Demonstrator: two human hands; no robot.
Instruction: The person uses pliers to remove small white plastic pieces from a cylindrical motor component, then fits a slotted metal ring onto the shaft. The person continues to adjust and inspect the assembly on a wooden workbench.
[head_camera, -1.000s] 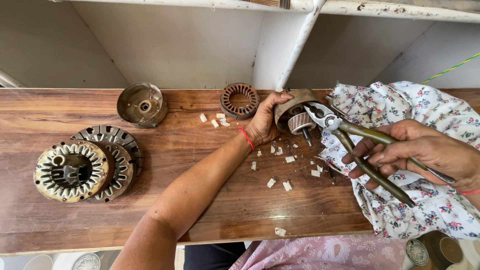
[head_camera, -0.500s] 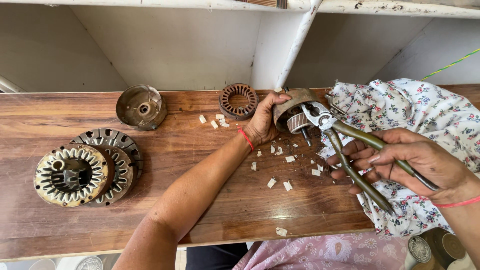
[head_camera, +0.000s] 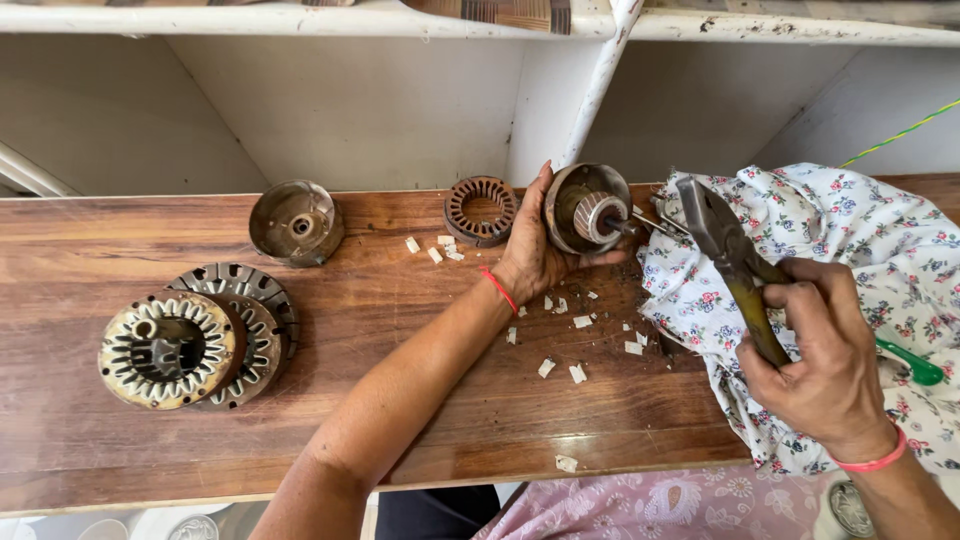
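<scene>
At the left of the wooden worktop (head_camera: 120, 480) a stack of slotted metal rings (head_camera: 190, 335) is seen lying flat, and behind it, nearer the wall, a dished metal cover (head_camera: 296, 222) is tilted on its edge. A smaller slotted ring (head_camera: 481, 209) lies flat just left of the left hand (head_camera: 528, 262), with small white scraps (head_camera: 578, 345) scattered over the wood around and in front of it.

The left hand is closed around a round metal housing (head_camera: 585, 207), gripped by its rim and propped on edge at the back of the worktop, its open side turned toward the right. A ribbed core with a short shaft (head_camera: 600, 216) is seen inside it. The housing is judged to be heavy for its size, stiff and hard, with thin rims that could be sharp; a hold around the outer rim, as now, is judged the surest, since the shaft and core offer little to grip.

Further right, the right hand (head_camera: 820, 365) is clenched on the handles of a pair of pliers (head_camera: 725, 245), whose closed head points toward the housing without touching it. The pliers are judged rigid and fairly heavy, best held well down the handles. Beneath them a flowered cloth (head_camera: 850, 230) is bunched up, soft and easily shifted, and a green handle (head_camera: 910, 365) is partly covered beside the hand.
</scene>
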